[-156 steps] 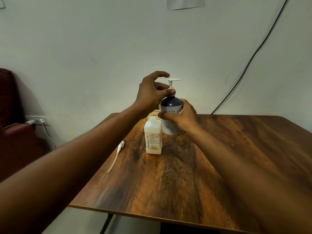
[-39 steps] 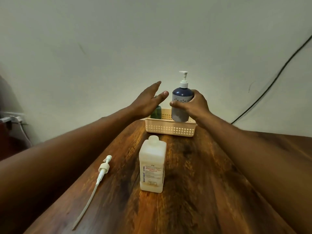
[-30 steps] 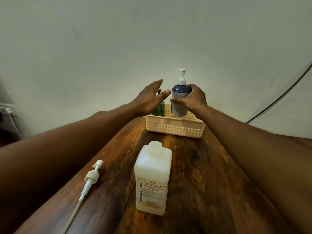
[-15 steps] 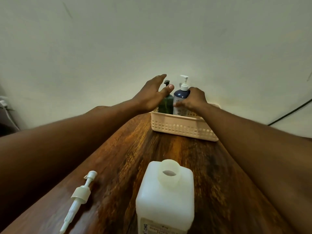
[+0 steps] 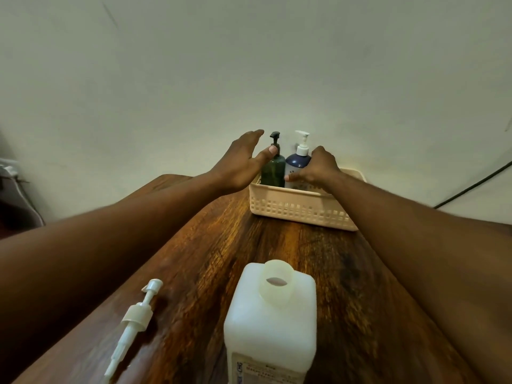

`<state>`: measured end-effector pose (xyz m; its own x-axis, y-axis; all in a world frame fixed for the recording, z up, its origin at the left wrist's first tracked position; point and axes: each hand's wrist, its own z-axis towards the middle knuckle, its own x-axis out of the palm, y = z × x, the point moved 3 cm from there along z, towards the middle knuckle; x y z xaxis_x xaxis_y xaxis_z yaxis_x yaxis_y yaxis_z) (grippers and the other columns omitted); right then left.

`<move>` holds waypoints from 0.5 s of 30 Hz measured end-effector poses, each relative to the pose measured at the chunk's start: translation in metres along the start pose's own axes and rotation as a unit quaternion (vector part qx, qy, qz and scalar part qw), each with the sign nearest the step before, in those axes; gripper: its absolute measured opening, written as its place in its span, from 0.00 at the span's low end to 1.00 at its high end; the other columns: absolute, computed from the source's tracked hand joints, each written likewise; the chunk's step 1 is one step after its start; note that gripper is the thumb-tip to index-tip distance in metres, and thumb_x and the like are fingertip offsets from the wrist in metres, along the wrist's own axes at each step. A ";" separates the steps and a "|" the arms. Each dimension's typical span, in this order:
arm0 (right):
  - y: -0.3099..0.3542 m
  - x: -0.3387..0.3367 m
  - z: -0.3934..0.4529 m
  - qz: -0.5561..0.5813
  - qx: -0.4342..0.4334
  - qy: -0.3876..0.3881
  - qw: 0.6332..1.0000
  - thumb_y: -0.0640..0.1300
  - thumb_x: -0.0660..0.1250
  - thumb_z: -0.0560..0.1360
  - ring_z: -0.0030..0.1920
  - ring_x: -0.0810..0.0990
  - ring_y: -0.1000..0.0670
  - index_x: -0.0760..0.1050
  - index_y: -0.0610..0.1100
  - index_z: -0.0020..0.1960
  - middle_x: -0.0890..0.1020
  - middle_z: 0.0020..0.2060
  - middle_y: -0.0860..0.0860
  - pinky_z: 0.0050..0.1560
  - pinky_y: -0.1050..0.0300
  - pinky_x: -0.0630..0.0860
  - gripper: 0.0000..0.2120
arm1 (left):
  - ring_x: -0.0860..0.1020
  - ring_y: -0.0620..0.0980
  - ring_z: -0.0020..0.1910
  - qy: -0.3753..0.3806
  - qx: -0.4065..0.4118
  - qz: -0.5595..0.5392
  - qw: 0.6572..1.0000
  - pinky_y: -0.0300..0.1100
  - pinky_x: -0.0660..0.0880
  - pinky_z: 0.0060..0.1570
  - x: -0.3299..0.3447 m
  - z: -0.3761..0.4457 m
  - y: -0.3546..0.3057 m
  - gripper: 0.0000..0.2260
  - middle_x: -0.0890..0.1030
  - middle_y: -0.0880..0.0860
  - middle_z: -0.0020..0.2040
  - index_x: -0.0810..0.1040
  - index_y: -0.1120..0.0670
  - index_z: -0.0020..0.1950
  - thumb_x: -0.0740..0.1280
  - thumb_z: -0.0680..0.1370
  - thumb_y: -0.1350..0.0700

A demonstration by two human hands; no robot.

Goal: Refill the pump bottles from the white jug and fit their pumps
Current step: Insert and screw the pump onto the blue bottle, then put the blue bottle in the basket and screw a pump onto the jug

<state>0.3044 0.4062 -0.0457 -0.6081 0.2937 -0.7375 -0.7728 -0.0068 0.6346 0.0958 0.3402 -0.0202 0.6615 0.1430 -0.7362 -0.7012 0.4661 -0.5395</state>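
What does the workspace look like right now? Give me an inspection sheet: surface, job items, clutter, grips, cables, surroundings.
Surface: wooden table, dark patches around the loose pump.
Job's things: white jug upright, uncapped, near edge. Blue bottle and green bottle stand in the basket at the far edge, both with pumps fitted. Loose pump lies left of the jug.
Clutter: nothing seen.
Grips: right hand wrapped around the blue bottle; left hand open, thumb by the green bottle's neck, holding nothing.
Cables: black cable runs along the wall at right.
Surroundings: plain wall; something indistinct at the left edge.
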 end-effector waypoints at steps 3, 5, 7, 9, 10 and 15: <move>0.004 -0.015 -0.009 0.000 0.005 0.004 1.000 0.58 0.83 0.61 0.51 0.76 0.46 0.68 0.43 0.64 0.78 0.59 0.44 0.42 0.54 0.70 0.41 | 0.57 0.54 0.84 -0.003 -0.003 0.006 1.000 0.52 0.56 0.80 -0.011 -0.009 -0.007 0.30 0.58 0.53 0.85 0.57 0.52 0.85 0.56 0.86 0.40; 0.010 -0.028 -0.022 0.002 -0.004 0.000 1.000 0.61 0.82 0.60 0.52 0.75 0.47 0.68 0.42 0.66 0.77 0.61 0.44 0.41 0.55 0.68 0.44 | 0.57 0.54 0.84 -0.004 -0.004 0.005 1.000 0.53 0.56 0.80 -0.020 -0.019 -0.015 0.30 0.58 0.53 0.85 0.56 0.52 0.85 0.56 0.86 0.40; 0.018 -0.042 -0.036 0.006 -0.020 -0.011 1.000 0.63 0.81 0.60 0.59 0.76 0.44 0.67 0.40 0.70 0.75 0.65 0.43 0.46 0.54 0.70 0.49 | 0.57 0.54 0.84 -0.002 -0.004 0.004 1.000 0.54 0.57 0.81 -0.029 -0.030 -0.023 0.31 0.58 0.54 0.85 0.56 0.52 0.85 0.56 0.86 0.39; 0.027 -0.054 -0.054 0.010 -0.039 -0.015 0.999 0.66 0.79 0.60 0.63 0.75 0.43 0.66 0.40 0.72 0.74 0.68 0.43 0.49 0.53 0.70 0.51 | 0.57 0.54 0.84 -0.003 -0.001 0.012 1.000 0.55 0.57 0.81 -0.038 -0.043 -0.032 0.31 0.58 0.54 0.85 0.56 0.52 0.85 0.55 0.86 0.39; 0.031 -0.060 -0.063 0.016 -0.046 -0.011 0.999 0.67 0.78 0.61 0.64 0.75 0.43 0.65 0.41 0.73 0.73 0.69 0.43 0.49 0.53 0.70 0.51 | 0.56 0.54 0.84 -0.005 0.001 0.017 1.000 0.55 0.56 0.81 -0.043 -0.049 -0.036 0.31 0.57 0.54 0.85 0.56 0.52 0.85 0.55 0.85 0.38; 0.049 -0.078 -0.115 0.072 -0.076 0.028 0.994 0.71 0.75 0.61 0.62 0.75 0.46 0.62 0.45 0.76 0.72 0.71 0.46 0.49 0.56 0.71 0.52 | 0.56 0.54 0.84 -0.012 0.000 0.020 1.000 0.55 0.56 0.80 -0.064 -0.083 -0.050 0.31 0.57 0.53 0.85 0.56 0.51 0.85 0.55 0.85 0.38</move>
<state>0.2931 0.2733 0.0169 -0.7202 0.2257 -0.6560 -0.6931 -0.1912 0.6951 0.0668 0.2351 0.0202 0.6392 0.1817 -0.7473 -0.7273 0.4588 -0.5104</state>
